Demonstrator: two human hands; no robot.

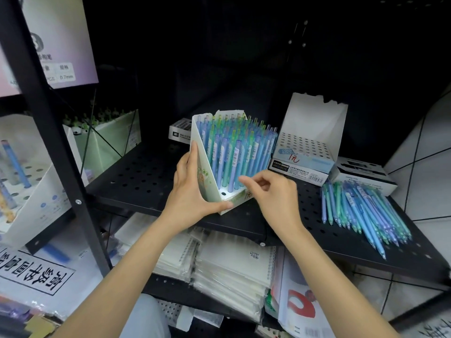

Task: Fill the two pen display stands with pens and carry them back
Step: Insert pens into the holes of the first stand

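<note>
A white pen display stand [204, 164] stands on the black perforated shelf [144, 174], nearly full of blue and green pens [234, 152]. My left hand [192, 189] holds the stand's left side wall, thumb along its bottom front edge. My right hand [273, 191] hovers at the stand's front right corner with fingers loosely curled, touching the lowest pens; no pen is clearly in it. A second white stand [312, 132], empty with open holes, sits behind to the right. A loose pile of blue and green pens [361, 211] lies on the shelf at the right.
Small black-and-white boxes [363, 176] sit by the empty stand, another box [179, 134] behind the full one. A black upright post [46, 123] stands at left, with other pen displays [29, 172] beyond it. Wrapped notebooks [229, 269] lie on the shelf below. A tiled wall is at right.
</note>
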